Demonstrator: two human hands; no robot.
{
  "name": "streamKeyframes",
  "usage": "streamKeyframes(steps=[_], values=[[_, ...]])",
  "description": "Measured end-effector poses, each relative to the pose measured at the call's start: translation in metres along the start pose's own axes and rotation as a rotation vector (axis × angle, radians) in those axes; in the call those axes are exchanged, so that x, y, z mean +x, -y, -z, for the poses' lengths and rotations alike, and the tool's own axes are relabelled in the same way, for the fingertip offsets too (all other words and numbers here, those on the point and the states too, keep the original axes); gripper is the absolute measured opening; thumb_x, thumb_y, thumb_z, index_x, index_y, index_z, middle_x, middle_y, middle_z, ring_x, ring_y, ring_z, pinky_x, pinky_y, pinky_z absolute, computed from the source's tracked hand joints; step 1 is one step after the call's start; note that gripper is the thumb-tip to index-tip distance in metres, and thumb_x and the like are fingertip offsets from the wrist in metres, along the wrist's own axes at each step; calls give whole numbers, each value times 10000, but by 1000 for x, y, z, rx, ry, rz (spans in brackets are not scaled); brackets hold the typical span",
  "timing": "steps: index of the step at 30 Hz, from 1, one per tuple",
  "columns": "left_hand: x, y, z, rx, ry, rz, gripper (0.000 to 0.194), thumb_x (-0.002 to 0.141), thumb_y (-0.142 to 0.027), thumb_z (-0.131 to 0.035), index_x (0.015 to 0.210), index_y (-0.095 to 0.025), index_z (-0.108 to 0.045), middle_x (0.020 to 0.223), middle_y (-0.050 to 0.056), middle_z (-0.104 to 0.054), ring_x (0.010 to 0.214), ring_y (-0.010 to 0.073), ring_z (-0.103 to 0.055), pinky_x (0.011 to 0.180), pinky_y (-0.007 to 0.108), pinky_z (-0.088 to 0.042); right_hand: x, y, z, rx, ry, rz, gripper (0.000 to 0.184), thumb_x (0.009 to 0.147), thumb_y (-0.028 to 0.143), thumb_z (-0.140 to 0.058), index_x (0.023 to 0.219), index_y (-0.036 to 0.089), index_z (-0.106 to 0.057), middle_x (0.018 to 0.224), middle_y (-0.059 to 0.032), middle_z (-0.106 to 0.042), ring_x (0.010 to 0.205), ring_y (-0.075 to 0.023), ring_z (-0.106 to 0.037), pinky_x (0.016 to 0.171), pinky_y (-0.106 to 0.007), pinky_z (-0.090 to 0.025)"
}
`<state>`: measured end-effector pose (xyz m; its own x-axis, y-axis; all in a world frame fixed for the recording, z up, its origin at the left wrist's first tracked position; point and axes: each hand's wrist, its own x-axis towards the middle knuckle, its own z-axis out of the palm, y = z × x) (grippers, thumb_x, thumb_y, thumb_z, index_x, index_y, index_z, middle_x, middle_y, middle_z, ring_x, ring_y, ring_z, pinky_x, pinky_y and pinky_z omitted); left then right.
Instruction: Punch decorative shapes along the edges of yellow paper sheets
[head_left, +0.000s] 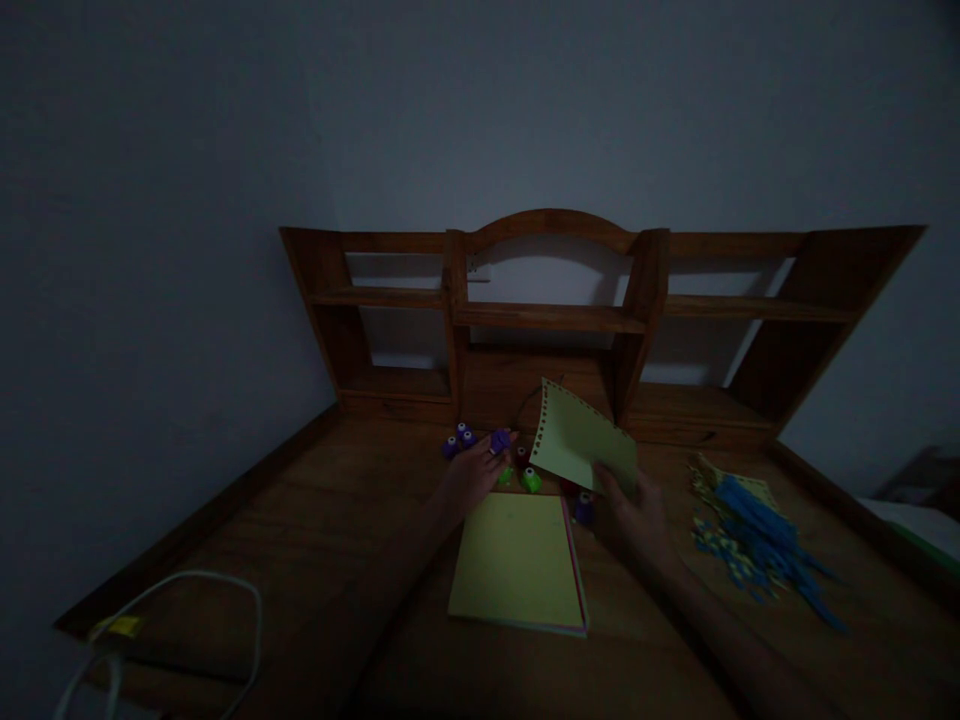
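Note:
My right hand holds up a yellow-green paper sheet whose left edge has a row of punched holes. My left hand reaches forward over the desk, its fingers closed on a purple craft punch. Just beyond it lie two more purple punches. Green punches and a small purple one sit between my hands. Below them a stack of yellow paper lies flat on the wooden desk.
A heap of blue and yellow paper scraps lies at the right of the desk. A wooden shelf hutch stands along the back against the wall. A white cable loops at the front left corner. The scene is dim.

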<state>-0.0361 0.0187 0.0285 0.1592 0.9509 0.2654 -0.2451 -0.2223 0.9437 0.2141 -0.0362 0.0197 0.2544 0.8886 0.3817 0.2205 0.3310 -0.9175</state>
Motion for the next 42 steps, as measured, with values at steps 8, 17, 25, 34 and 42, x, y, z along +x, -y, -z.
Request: streamKeyframes(steps=[8,17,25,34,42], values=[[-2,13,-4,-241,28,153,157,834,-144,-539,942,-183,-645,1110,102,-659,1176,211,-537,1018,334,-383,2,-1,4,-31,39,11,383,815,491,-599,962,143,-661,864,-84,-682,754,-229,-627,631,-304,-507],[3,27,-6,-301,-13,120,363,774,-280,-689,1112,-181,-599,1103,76,-654,1046,191,-597,902,276,-451,-2,9,-3,67,-62,-27,445,727,550,-667,892,138,-675,820,-102,-695,775,-265,-650,582,-295,-521],[1,34,-6,-76,-52,134,456,698,-306,-757,1103,-160,-605,1021,90,-672,892,208,-638,817,319,-487,0,7,0,52,-102,11,384,762,485,-663,922,136,-671,856,-86,-696,790,-244,-648,651,-300,-519],[-9,27,-13,59,125,120,412,743,-347,-718,1094,-153,-627,1099,113,-657,958,234,-626,816,306,-465,3,-1,1,31,-127,25,390,799,485,-623,963,133,-656,928,-90,-691,827,-246,-640,726,-318,-509],[-6,33,-15,10,126,145,477,711,-371,-746,1091,-117,-611,1108,140,-645,935,229,-627,803,314,-473,-2,2,1,31,-54,34,392,816,489,-609,961,128,-657,892,-80,-686,784,-236,-635,672,-308,-508]])
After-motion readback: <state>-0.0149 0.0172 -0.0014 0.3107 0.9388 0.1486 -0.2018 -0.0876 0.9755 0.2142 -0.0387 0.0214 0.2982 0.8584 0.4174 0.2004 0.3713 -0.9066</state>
